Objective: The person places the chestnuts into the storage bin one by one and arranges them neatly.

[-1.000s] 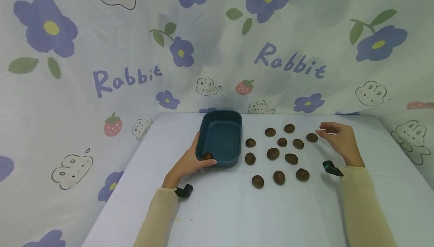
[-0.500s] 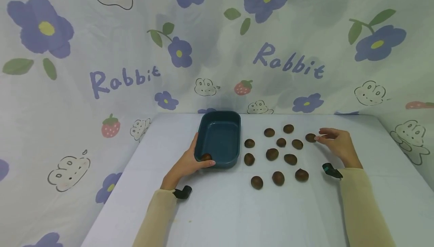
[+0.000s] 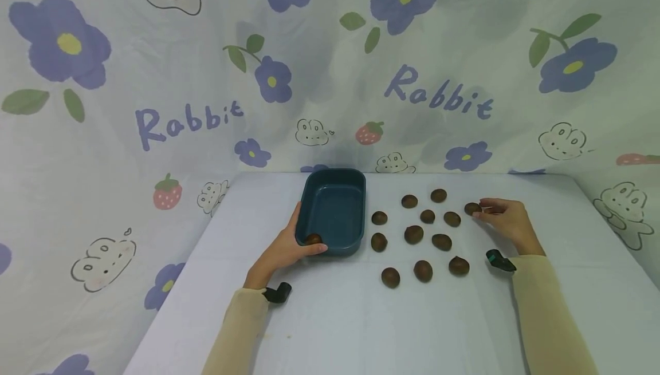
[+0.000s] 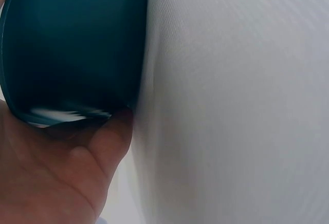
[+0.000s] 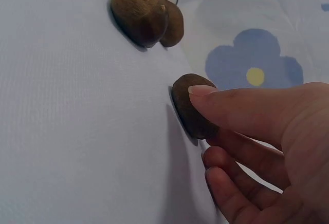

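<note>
My left hand (image 3: 285,249) grips the near-left corner of a dark teal rectangular dish (image 3: 359,203), thumb over the rim and fingers along the outer side. One brown chestnut (image 3: 313,239) lies inside the dish close to that thumb. In the left wrist view, the hand (image 4: 61,172) curls around the end of the dish (image 4: 77,44). On the right side of the table my right hand (image 3: 507,223) pinches the outermost chestnut (image 3: 472,209). The right wrist view has its thumb across the face of that chestnut (image 5: 187,106), with the fingers on the far side, close to the cloth.
Several loose chestnuts (image 3: 413,235) are spread over the white table (image 3: 335,318) between the dish and my right hand. A patterned cloth (image 3: 330,77) with flowers and rabbits hangs right behind the table's back edge.
My right hand has moved left and slightly down to the outermost chestnut, and its thumb and fingers have closed on it. The left hand and the dish stay in place.
</note>
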Available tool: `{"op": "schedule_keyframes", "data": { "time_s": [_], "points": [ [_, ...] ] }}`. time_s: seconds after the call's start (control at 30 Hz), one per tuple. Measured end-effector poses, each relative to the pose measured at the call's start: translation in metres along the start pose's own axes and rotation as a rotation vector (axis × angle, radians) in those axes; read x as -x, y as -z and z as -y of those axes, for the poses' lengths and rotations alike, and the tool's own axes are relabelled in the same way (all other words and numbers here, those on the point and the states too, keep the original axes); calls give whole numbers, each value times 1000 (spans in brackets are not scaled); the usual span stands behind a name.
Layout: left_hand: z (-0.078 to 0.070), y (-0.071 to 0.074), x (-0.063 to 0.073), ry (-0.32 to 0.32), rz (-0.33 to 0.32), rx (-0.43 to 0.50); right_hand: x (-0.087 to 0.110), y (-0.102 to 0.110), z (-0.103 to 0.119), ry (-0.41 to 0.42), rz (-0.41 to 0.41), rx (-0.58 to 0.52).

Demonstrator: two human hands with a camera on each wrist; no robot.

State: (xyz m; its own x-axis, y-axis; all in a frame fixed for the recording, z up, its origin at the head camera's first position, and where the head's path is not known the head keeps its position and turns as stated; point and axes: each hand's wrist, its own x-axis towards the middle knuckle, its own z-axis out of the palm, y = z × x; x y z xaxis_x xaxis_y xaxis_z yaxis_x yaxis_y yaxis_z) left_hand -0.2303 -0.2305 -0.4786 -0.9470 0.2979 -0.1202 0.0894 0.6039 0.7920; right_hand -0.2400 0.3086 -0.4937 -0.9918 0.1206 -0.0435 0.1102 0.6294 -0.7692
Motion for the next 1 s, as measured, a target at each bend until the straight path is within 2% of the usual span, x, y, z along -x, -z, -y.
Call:
{"op": "schedule_keyframes", "data": {
  "time_s": [0.7,1.0],
  "points": [
    [-4,1,2,16,1,3,-3,-9,-1,69,-37,38],
    [-1,0,1,5,0,-3,-4,-11,-1,94,-59,66]
  ]
}}
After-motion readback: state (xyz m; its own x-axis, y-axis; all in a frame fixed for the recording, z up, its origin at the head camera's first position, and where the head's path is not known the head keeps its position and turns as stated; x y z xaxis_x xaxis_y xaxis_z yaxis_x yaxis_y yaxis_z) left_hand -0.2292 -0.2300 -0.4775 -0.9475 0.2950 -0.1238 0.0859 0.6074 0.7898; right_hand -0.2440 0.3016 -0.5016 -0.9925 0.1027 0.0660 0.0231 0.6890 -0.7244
